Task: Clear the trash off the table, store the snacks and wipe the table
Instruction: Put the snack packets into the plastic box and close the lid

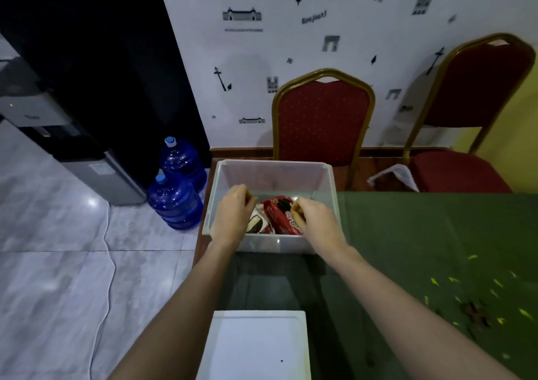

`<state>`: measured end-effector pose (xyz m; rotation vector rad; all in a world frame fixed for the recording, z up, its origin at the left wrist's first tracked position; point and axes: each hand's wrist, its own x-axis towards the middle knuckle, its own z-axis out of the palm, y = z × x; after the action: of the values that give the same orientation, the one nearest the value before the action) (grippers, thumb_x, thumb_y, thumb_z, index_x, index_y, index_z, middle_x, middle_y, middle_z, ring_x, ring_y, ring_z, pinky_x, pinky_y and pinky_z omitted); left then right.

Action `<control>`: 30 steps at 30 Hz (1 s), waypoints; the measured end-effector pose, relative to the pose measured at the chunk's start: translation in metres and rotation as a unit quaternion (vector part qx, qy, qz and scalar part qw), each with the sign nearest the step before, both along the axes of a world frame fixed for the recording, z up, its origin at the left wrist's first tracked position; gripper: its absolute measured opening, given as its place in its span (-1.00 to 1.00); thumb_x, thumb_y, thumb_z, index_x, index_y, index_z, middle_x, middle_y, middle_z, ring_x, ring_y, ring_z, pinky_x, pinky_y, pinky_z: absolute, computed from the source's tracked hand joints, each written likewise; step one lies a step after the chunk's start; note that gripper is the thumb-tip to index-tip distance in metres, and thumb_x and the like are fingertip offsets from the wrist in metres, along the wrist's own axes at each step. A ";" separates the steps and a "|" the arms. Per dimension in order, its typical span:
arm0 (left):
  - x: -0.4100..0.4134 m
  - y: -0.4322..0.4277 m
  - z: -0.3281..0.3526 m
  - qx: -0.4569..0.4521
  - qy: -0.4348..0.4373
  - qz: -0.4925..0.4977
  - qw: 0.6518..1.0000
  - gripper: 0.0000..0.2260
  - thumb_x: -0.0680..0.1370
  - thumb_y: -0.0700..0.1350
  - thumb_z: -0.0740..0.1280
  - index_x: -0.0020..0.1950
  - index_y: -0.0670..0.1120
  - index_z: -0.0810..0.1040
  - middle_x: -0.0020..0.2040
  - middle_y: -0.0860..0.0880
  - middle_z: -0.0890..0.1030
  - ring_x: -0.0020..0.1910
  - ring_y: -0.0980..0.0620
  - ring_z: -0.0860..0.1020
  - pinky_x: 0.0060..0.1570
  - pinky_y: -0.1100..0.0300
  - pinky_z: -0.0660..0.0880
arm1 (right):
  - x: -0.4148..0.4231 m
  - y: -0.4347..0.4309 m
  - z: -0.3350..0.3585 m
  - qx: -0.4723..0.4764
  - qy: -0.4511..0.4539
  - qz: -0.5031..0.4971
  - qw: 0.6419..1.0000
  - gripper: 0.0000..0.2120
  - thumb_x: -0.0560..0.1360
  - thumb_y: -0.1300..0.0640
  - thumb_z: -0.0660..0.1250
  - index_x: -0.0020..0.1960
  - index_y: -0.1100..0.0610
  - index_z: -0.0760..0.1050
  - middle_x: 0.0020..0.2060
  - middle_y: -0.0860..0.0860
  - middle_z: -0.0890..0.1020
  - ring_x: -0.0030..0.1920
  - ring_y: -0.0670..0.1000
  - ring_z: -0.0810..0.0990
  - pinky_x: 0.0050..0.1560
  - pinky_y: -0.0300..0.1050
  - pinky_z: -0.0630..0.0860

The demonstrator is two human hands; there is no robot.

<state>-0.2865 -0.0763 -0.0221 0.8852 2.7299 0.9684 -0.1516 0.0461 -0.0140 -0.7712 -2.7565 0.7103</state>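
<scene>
A clear plastic bin [329,184] stands at the table's far left corner. Inside it lie a red snack packet [279,215] and a white and dark packet [257,223]. My left hand [233,213] reaches into the bin over the white packet, fingers curled. My right hand [316,219] rests on the red packet's right end, fingers bent down onto it. Whether either hand grips a packet is hidden by the fingers. A white lid [256,344] lies flat at the near edge. Small yellow and brown crumbs [477,309] dot the green tablecloth [422,234] at the right.
Two red chairs with gold frames [323,117] [477,88] stand behind the table against the wall. A crumpled white bag [396,175] lies near the right chair's seat. Two blue water jugs [177,199], a water dispenser [58,146] and a white cable [107,263] occupy the tiled floor at left.
</scene>
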 end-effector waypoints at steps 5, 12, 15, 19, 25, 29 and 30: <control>0.012 -0.009 0.015 0.058 0.094 -0.063 0.992 -0.86 0.55 -0.10 0.30 -0.16 -0.05 0.37 -0.18 0.03 0.47 -0.27 0.16 0.43 -0.24 0.27 0.46 | 0.064 -0.018 0.009 0.119 0.071 0.099 0.985 -0.89 0.43 0.14 0.40 -0.15 0.12 0.48 -0.21 0.03 0.56 -0.16 0.02 0.51 -0.16 -0.06 0.49; 0.097 -0.060 -0.002 0.132 0.153 -0.104 0.974 -0.85 0.55 -0.13 0.26 0.02 -0.19 0.51 0.06 -0.16 0.56 0.03 -0.01 0.50 0.03 0.23 0.44 | 0.162 -0.067 -0.046 -0.042 -0.059 0.001 0.997 -0.59 0.47 0.07 0.38 0.27 0.08 0.38 0.15 -0.02 0.49 0.15 -0.06 0.51 0.16 -0.25 0.42; 0.127 -0.102 -0.038 0.078 0.126 -0.082 0.986 -0.83 0.46 -0.24 0.40 0.04 -0.19 0.56 0.05 -0.15 0.57 0.03 -0.04 0.51 0.02 0.24 0.43 | 0.183 -0.096 -0.071 -0.104 -0.136 -0.020 0.985 -0.62 0.49 -0.04 0.34 0.24 0.04 0.35 0.11 -0.04 0.49 0.08 -0.05 0.52 0.07 -0.16 0.48; 0.150 -0.166 -0.080 -0.069 0.046 0.031 0.996 -0.69 0.34 -0.27 0.50 0.05 -0.17 0.56 0.10 -0.19 0.55 0.07 -0.22 0.51 0.03 -0.04 0.47 | 0.186 -0.124 -0.080 -0.136 -0.174 -0.041 0.974 -0.74 0.49 -0.12 0.30 0.02 0.02 0.35 -0.07 -0.08 0.53 -0.10 -0.05 0.54 -0.10 -0.11 0.50; 0.159 -0.227 -0.101 -0.122 -0.063 0.180 0.974 -0.59 0.38 -0.25 0.43 0.19 -0.23 0.44 0.17 -0.27 0.45 0.12 -0.29 0.42 0.06 -0.14 0.42 | 0.175 -0.140 -0.087 -0.115 -0.231 -0.054 0.965 -0.60 0.50 -0.05 0.30 0.21 0.13 0.28 0.11 0.04 0.52 0.10 0.09 0.56 -0.03 -0.05 0.46; 0.162 -0.235 -0.097 -0.065 -0.090 0.207 0.972 -0.65 0.43 -0.40 0.28 0.21 -0.27 0.42 0.09 -0.29 0.43 0.06 -0.29 0.43 -0.01 -0.03 0.39 | 0.162 -0.145 -0.089 -0.117 -0.247 -0.079 0.959 -0.60 0.54 0.12 0.24 0.30 0.21 0.21 0.17 0.13 0.52 0.15 0.15 0.55 0.00 -0.02 0.45; 0.163 -0.235 -0.096 -0.063 -0.085 0.209 0.972 -0.65 0.44 -0.42 0.25 0.21 -0.26 0.43 0.08 -0.28 0.44 0.05 -0.27 0.44 -0.04 0.00 0.38 | 0.162 -0.144 -0.090 -0.123 -0.247 -0.080 0.958 -0.65 0.54 0.16 0.23 0.27 0.21 0.23 0.15 0.13 0.53 0.13 0.17 0.56 -0.05 -0.02 0.44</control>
<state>-0.1240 -0.3110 -0.1186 0.1938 2.8407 0.8658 0.0099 -0.0975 -0.1037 -1.3758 -3.0106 0.9490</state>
